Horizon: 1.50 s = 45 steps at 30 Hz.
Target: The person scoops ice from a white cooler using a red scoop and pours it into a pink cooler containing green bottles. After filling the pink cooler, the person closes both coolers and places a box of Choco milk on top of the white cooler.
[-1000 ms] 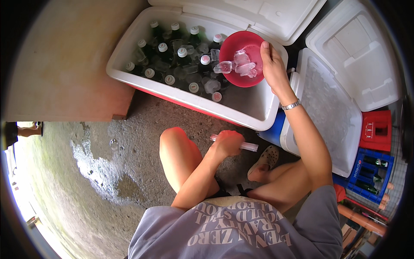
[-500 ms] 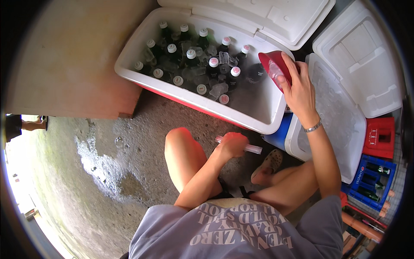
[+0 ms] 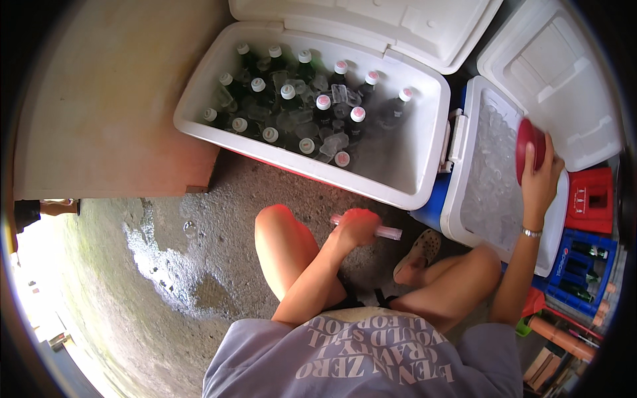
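Note:
My right hand grips a red bowl-like scoop above the right-hand cooler, which is filled with ice cubes. The scoop is tilted, and I cannot see whether anything is inside it. My left hand is closed around a clear, pinkish plastic tube-like piece over my lap; its ends stick out on both sides of the fist. In front stands the large white cooler, its left and middle holding several dark bottles with white caps among loose ice.
Raised white lids lean behind both coolers. Right of the ice cooler are a red crate and a blue crate with bottles. A tan panel stands at the left. The concrete floor has a wet patch.
My right hand has carried the red scoop rightward, from above the bottle cooler's right end to over the ice cooler. My left hand stays in place with the plastic piece.

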Motion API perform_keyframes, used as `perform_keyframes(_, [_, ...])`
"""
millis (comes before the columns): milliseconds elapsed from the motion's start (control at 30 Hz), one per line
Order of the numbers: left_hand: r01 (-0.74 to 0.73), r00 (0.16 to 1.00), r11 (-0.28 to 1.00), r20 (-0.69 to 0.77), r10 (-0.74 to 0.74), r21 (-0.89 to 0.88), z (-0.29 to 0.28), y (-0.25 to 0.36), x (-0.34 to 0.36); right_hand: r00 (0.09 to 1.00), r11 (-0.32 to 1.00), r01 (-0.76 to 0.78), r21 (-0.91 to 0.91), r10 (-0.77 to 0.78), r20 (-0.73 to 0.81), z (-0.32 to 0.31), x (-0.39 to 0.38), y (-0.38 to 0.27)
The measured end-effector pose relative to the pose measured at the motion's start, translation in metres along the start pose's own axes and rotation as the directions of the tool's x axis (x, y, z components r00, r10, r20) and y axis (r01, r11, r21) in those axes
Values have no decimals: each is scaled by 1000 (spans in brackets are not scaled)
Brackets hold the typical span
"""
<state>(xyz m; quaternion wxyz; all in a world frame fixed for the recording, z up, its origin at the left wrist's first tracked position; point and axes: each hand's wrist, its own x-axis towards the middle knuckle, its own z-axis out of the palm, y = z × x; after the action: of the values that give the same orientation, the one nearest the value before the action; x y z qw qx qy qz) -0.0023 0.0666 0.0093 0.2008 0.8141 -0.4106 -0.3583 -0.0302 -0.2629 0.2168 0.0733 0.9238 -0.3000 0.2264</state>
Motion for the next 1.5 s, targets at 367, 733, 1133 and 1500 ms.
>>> perform_keyframes(367, [-10, 1000, 997, -8, 11, 80, 11, -4, 4, 965, 802, 260, 537, -235, -115, 22, 123, -93])
perform_keyframes(733, [-4, 999, 1000, -33, 5, 23, 13, 7, -6, 960, 931, 237, 277, -181, -213, 44, 234, -186])
perform_keyframes(1133, [-71, 995, 991, 75, 62, 114, 22, 2, 7, 685, 737, 675, 42, -604, -406, -56, 22, -145])
perform_keyframes(1500, [-61, 979, 983, 202, 26, 171, 45, -7, -3, 697, 425, 622, 657, -684, -217, -61, -39, -163])
